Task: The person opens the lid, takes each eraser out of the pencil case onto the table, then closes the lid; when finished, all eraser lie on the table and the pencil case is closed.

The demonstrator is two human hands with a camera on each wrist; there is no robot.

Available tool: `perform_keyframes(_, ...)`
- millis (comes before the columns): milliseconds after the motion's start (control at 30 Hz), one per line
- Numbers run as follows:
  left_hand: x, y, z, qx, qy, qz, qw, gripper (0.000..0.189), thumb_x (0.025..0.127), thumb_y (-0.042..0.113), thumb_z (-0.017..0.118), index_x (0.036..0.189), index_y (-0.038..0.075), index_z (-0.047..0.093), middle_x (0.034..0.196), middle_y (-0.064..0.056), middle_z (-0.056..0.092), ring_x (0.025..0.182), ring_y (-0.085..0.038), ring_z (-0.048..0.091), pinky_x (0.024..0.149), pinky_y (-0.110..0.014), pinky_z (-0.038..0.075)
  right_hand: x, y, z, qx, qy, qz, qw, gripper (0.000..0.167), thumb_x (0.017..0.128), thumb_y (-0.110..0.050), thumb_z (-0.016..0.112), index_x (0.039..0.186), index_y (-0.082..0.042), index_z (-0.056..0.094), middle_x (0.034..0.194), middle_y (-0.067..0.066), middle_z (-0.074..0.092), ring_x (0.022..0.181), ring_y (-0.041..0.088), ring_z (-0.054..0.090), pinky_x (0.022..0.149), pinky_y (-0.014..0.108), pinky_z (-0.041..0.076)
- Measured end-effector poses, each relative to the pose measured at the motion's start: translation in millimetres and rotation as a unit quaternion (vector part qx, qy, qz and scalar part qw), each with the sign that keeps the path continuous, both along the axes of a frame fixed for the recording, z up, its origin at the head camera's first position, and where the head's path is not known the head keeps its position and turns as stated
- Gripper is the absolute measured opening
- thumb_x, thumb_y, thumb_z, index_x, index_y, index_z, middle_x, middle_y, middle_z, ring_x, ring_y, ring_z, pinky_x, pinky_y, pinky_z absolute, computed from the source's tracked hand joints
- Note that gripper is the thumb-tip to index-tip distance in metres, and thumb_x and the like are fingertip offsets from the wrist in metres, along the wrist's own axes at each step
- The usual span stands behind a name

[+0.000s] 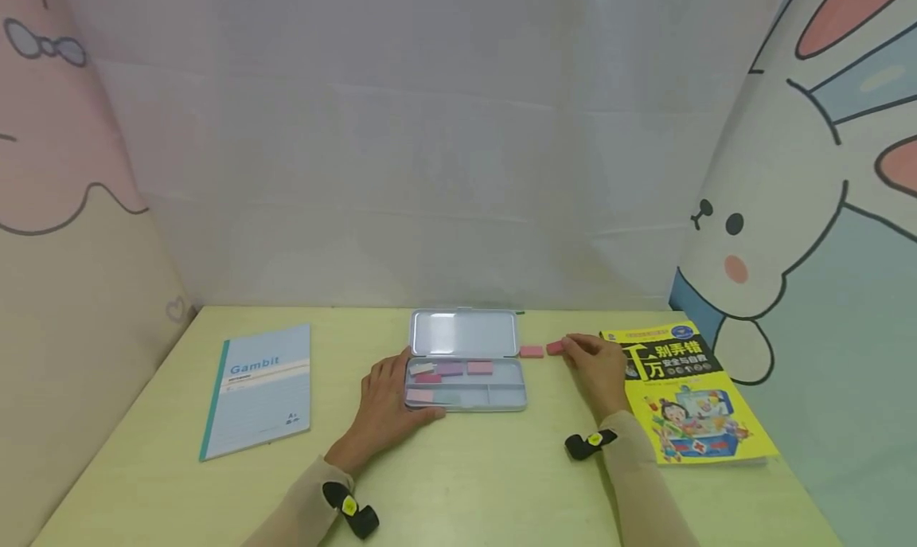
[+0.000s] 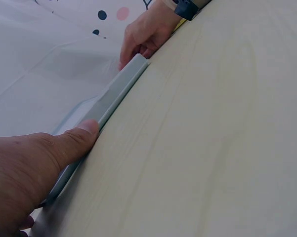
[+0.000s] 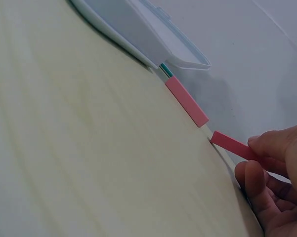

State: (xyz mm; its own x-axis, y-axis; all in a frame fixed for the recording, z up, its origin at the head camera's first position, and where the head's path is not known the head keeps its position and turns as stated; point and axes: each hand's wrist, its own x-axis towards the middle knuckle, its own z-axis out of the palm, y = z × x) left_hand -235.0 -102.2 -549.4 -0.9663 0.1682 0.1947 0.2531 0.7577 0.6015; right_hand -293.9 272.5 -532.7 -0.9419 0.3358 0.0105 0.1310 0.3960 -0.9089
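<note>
An open pale blue-grey case [image 1: 507,399] lies on the table, its lid [image 1: 464,334] tipped back toward the wall. Several small flat blocks, pink, purple and whitish, are in its compartments. My left hand [image 1: 390,404] holds the case's left end, thumb along the front wall and fingers at the left side. To the right of the case, my right hand [image 1: 598,368] pinches a dark pink rectangular block [image 3: 232,143] between thumb and fingers. A lighter pink block [image 1: 531,352] lies between that block and the case, close to the lid's corner.
A blue notebook [image 1: 268,396] lies at the left of the table. On the right is a yellow book [image 1: 695,404], partly covered by my right hand and forearm. A small green-edged thing [image 3: 165,70] shows beyond the lighter pink block. A white sheet hangs behind the table.
</note>
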Motion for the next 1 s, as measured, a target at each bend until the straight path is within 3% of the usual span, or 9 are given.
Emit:
perform_keyframes(133,0.1,-0.6,0.2,-0.003,0.005,0.0,1.0,0.119,0.078,0.056,0.091,0.167,0.004,0.031,0.155,-0.021,0.052,0.146,-0.044,0.041,0.119,-0.065,0.033,-0.2,-1.6,2.0,0.009,0.001,-0.004,1.0,0.035,0.1,-0.035,0.076,0.126,-0.011,0.08,0.126,0.013,0.079,0.11,0.017,0.065,0.084,0.012,0.05)
perform_keyframes(400,2.5,0.3,2.8,0.0,0.005,-0.002,1.0,0.118,0.078,0.055,0.091,0.166,0.003,0.032,0.154,-0.022,0.053,0.146,-0.045,0.041,0.119,-0.066,0.033,1.1,-0.6,1.3,0.013,-0.004,0.001,0.9999,0.036,0.101,-0.035,0.074,0.127,-0.01,0.079,0.129,0.014,0.078,0.117,0.022,0.064,0.101,0.029,0.047)
perform_keyframes(667,3.8,0.8,3.8,0.002,0.004,0.001,1.0,0.117,0.078,0.054,0.091,0.166,0.003,0.033,0.153,-0.023,0.053,0.145,-0.046,0.042,0.119,-0.067,0.033,-1.1,-0.9,-0.2,0.032,0.002,0.004,0.9995,0.036,0.101,-0.035,0.073,0.126,-0.01,0.079,0.128,0.016,0.078,0.116,0.025,0.063,0.1,0.033,0.046)
perform_keyframes(1000,1.8,0.4,2.8,0.004,0.0,0.0,1.0,0.118,0.078,0.054,0.092,0.167,0.004,0.032,0.154,-0.022,0.052,0.147,-0.045,0.04,0.12,-0.067,0.032,0.7,-6.2,-0.1,0.092,0.019,-0.007,0.9955,0.029,0.102,-0.031,0.072,0.119,-0.009,0.08,0.112,0.017,0.076,0.104,0.027,0.06,0.09,0.036,0.042)
